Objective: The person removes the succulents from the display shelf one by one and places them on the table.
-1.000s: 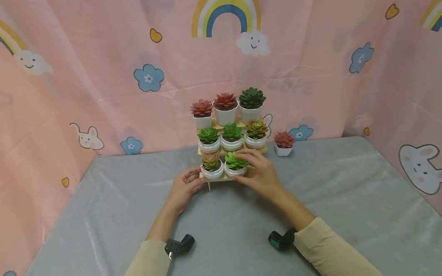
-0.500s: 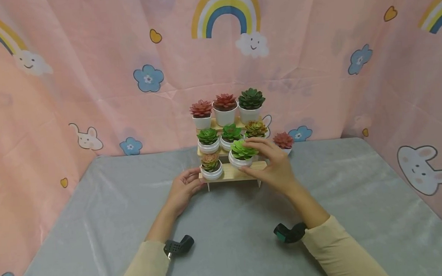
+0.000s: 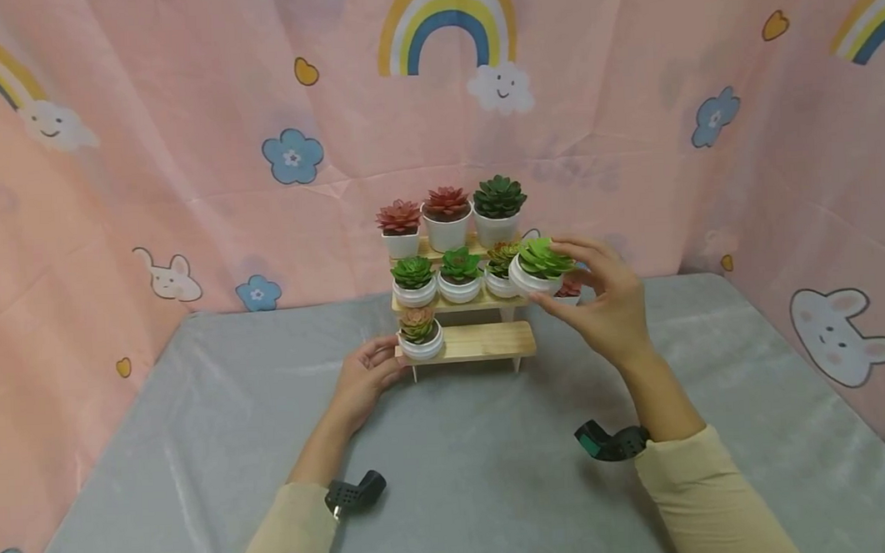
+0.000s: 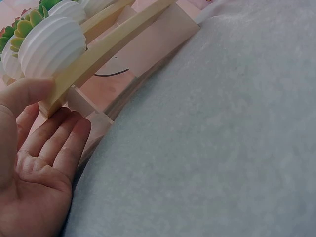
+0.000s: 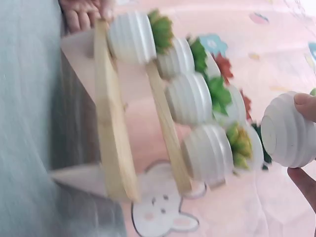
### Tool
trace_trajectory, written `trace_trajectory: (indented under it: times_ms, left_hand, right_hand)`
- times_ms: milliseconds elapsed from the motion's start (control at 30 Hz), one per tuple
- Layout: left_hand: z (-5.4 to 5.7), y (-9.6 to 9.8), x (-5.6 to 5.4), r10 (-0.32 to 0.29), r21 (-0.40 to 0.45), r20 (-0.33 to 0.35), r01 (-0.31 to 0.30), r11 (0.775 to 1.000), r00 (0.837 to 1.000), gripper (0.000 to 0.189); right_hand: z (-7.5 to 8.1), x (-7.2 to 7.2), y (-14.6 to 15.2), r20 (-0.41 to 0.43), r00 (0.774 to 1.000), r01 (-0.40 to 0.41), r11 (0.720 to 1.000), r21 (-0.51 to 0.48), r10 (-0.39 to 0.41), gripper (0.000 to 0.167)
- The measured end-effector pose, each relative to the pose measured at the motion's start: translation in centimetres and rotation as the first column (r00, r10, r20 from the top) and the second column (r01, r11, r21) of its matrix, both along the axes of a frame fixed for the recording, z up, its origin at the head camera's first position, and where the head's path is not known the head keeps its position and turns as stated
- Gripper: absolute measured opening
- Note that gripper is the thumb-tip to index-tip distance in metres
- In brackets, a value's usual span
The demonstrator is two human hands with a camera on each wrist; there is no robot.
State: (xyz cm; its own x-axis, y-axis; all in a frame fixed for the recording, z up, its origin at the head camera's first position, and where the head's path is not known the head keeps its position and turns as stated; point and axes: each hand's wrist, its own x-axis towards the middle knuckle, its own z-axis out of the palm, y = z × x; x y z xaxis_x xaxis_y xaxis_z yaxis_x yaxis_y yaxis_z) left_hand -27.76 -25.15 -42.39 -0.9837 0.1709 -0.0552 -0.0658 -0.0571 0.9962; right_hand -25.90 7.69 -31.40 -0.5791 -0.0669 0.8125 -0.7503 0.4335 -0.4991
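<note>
My right hand (image 3: 615, 313) pinches a bright green potted succulent (image 3: 543, 263) by its ribbed white pot, raised in front of the right end of the middle shelf. In the right wrist view the pot's (image 5: 286, 131) underside faces the camera. At the stand's lower left corner, my left hand (image 3: 362, 383) grips the end of the wooden tiered stand (image 3: 494, 341), thumb on top and fingers beneath. A pinkish-green succulent (image 3: 420, 334) stands at the left of the bottom shelf. The middle shelf carries two green succulents (image 3: 460, 275) and a yellowish one (image 3: 501, 273), partly hidden.
Along the top shelf are two red succulents (image 3: 447, 218) and a dark green one (image 3: 499, 211). Another red succulent (image 3: 569, 291) on the table is mostly hidden behind my right hand. Grey cloth covers the table (image 3: 460, 476); a pink printed curtain (image 3: 593, 135) hangs behind.
My right hand has lifted the bright green succulent off the bottom shelf and carried it up and right, baring that part of the board. The left hand stays on the stand's corner.
</note>
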Motion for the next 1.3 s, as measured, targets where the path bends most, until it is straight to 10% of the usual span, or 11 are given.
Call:
trace_trajectory:
  times_ms: [567, 967, 1300]
  left_hand:
    - [0.1, 0.0, -0.1, -0.007, -0.001, 0.007, 0.007, 1.0, 1.0, 0.045]
    - [0.3, -0.1, 0.0, -0.001, -0.003, 0.016, 0.001, 1.0, 1.0, 0.044]
    - [0.1, -0.1, 0.0, -0.021, 0.025, -0.002, 0.021, 0.999, 1.0, 0.047]
  right_hand:
    - [-2.5, -2.2, 7.0, 0.081, 0.935, 0.346, 0.938, 0.013, -0.346, 0.06]
    - [-8.3, -4.1, 10.0, 0.191, 0.929, 0.309, 0.949, 0.067, -0.316, 0.059]
    - [-11.0, -4.0, 10.5, 0.328, 0.874, 0.323, 0.933, 0.157, -0.358, 0.061]
